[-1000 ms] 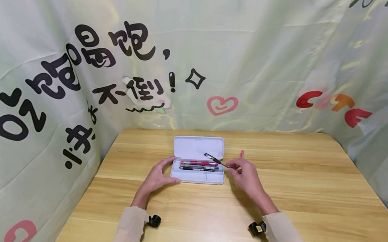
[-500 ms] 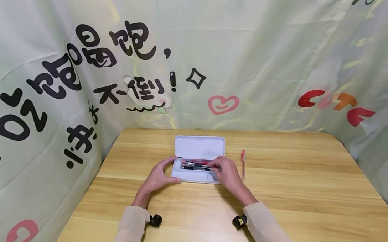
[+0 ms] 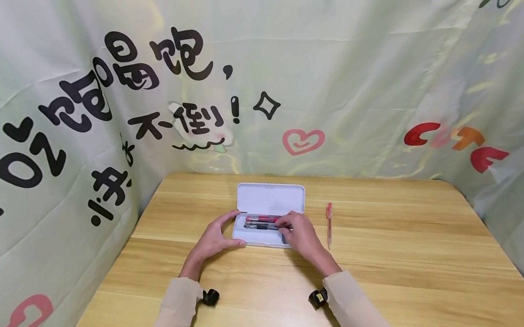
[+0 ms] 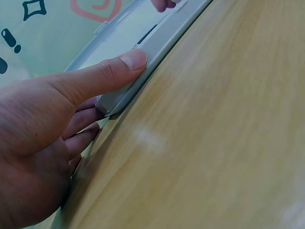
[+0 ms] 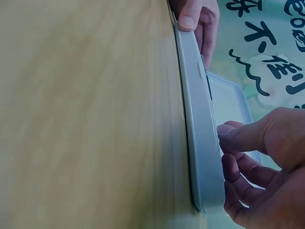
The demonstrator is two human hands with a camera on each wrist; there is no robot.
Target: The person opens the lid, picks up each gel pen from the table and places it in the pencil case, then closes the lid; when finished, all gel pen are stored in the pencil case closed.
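Observation:
A white pencil case [image 3: 262, 242] lies open on the table, its lid [image 3: 270, 198] tipped back. My left hand [image 3: 213, 239] grips its left end, the thumb on the front rim and fingers around the end, as the left wrist view shows. Inside lie a red pen [image 3: 259, 218] and darker pens side by side. My right hand [image 3: 302, 235] reaches over the right part of the case. Its thumb and index finger pinch a black-and-clear pen [image 3: 268, 223] low among the others; the hand covers the right ends of the pens. In the right wrist view the case wall [image 5: 202, 143] hides them.
A slim pink pen [image 3: 329, 224] lies on the wooden table [image 3: 421, 244], right of the case. Printed fabric [image 3: 350, 83] hangs behind and beside the table. A small black camera [image 3: 211, 297] sits at my left wrist.
My right hand has moved left from beside the case to over it, lowering the black-and-clear pen among the others. The pink pen now shows fully. My left hand stays on the case.

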